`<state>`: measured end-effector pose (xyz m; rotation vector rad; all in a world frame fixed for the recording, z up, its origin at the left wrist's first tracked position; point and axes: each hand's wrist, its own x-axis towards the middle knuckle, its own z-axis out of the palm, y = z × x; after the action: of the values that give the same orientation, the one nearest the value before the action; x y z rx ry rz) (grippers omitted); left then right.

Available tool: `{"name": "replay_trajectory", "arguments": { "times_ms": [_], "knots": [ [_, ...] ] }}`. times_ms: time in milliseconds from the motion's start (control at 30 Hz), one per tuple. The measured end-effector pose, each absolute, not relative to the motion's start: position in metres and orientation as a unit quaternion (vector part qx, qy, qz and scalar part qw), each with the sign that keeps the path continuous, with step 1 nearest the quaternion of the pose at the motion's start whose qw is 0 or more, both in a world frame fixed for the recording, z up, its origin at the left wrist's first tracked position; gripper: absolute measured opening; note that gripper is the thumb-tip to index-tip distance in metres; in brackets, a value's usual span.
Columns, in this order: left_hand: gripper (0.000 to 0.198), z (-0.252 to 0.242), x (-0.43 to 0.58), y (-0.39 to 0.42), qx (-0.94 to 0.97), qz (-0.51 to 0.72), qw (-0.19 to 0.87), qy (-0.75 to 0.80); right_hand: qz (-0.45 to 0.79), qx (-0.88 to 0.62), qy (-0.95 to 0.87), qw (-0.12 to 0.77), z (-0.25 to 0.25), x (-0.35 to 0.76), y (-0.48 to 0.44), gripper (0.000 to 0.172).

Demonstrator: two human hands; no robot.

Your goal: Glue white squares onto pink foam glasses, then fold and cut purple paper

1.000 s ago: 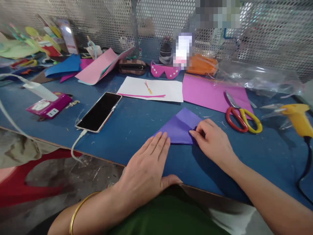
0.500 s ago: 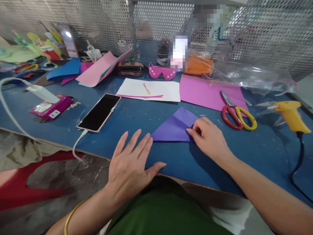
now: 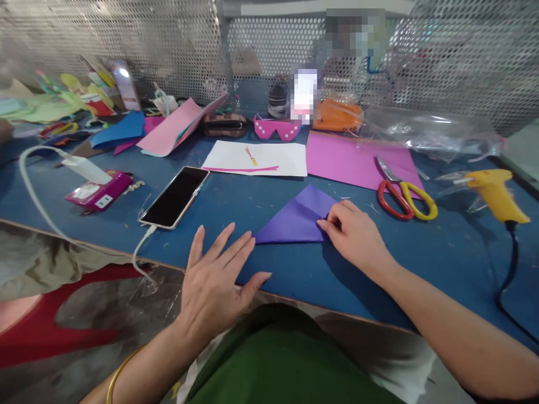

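Note:
A purple sheet of paper (image 3: pixel 295 216), folded into a triangle, lies on the blue table in front of me. My right hand (image 3: pixel 356 233) pinches its right corner between thumb and curled fingers. At the opposite end, my left hand (image 3: pixel 219 269) lies flat with the fingers spread, its fingertips at the paper's left point. Scissors (image 3: pixel 406 196) with one red and one yellow handle rest to the right of my right hand, partly on a magenta sheet (image 3: pixel 345 160). Behind the folded paper is a white sheet (image 3: pixel 269 154) with thin pink strips on it.
A charging phone (image 3: pixel 177 196) and a purple power socket (image 3: pixel 99 191) are on the left. On the right stands a yellow glue gun (image 3: pixel 494 193) with a black cord. Pink party glasses (image 3: pixel 277 129) and an orange packet (image 3: pixel 337 115) sit by the perforated metal screen.
My left hand has shifted slightly left and nearer to me along the paper's edge. My right hand keeps its pinch on the corner. The whole view has moved a little.

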<state>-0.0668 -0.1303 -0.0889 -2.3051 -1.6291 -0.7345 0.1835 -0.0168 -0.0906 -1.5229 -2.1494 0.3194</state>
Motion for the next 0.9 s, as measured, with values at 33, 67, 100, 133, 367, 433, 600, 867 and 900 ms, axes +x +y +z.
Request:
{"name": "replay_trajectory", "arguments": {
  "times_ms": [33,67,100,133,367,433,600,867,900],
  "knots": [
    [0.045,-0.09,-0.069,-0.13,-0.777,-0.256,0.121,-0.562,0.116,-0.553,-0.788,0.243,-0.091,0.184,-0.017,0.03],
    [0.048,-0.091,-0.071,-0.131,-0.766,-0.26,0.135,-0.572,0.114,-0.549,-0.791,0.243,-0.092,0.184,-0.016,0.03],
    [0.051,-0.092,-0.073,-0.132,-0.755,-0.262,0.15,-0.582,0.111,-0.548,-0.793,0.244,-0.093,0.185,-0.016,0.029],
    [0.054,-0.092,-0.074,-0.133,-0.747,-0.263,0.164,-0.588,0.108,-0.548,-0.793,0.244,-0.094,0.185,-0.016,0.029],
    [0.054,-0.094,-0.064,-0.136,-0.792,-0.244,0.149,-0.539,0.091,-0.539,-0.8,0.246,-0.096,0.187,-0.016,0.031],
    [0.054,-0.093,-0.062,-0.133,-0.802,-0.229,0.135,-0.535,0.093,-0.541,-0.8,0.242,-0.095,0.187,-0.016,0.031],
    [0.046,-0.089,-0.061,-0.131,-0.808,-0.218,0.112,-0.536,0.11,-0.562,-0.786,0.232,-0.09,0.183,-0.017,0.03],
    [0.066,-0.096,-0.042,-0.123,-0.849,-0.182,0.085,-0.488,0.123,-0.57,-0.777,0.236,-0.088,0.181,-0.017,0.031],
    [0.067,-0.097,-0.041,-0.122,-0.85,-0.177,0.074,-0.49,0.123,-0.569,-0.778,0.239,-0.088,0.181,-0.017,0.031]
  ]
}}
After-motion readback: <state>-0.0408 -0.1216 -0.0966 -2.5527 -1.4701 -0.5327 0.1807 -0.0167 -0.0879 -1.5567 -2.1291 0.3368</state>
